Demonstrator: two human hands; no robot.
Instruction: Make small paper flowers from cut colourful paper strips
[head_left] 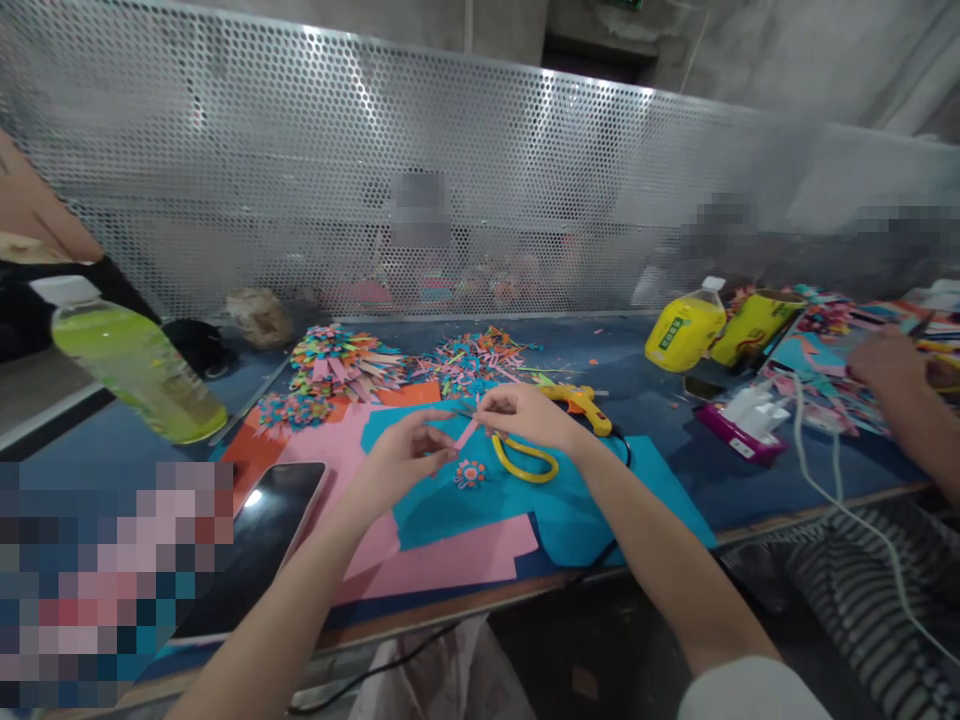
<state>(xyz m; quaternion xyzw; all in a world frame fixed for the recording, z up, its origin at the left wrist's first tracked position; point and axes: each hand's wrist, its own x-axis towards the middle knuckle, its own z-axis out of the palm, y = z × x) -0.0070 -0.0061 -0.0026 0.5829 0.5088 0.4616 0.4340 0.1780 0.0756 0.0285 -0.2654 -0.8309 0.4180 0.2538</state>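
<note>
A narrow pink paper strip point(466, 434) spans the gap between my hands. My left hand point(409, 455) pinches its lower end, and the fingers of my right hand point(523, 415) close on its upper end. Just below lies a small orange, pink and blue paper flower point(470, 474) on a blue paper sheet point(442, 510). Scissors with yellow handles point(529, 478) rest under my right hand, their blades partly hidden by it. Behind that wrist is a yellow glue gun point(589, 407). Pink paper sheets point(465, 558) lie under and beside the blue one.
Colourful paper strips point(480, 358) and fringed pieces point(337, 362) are heaped at the back. A phone point(262, 540) and a green drink bottle point(135, 365) stand left. To the right are a yellow-labelled bottle point(684, 328), a tissue pack point(742, 430), a white cable point(832, 500) and another person's hand point(889, 358).
</note>
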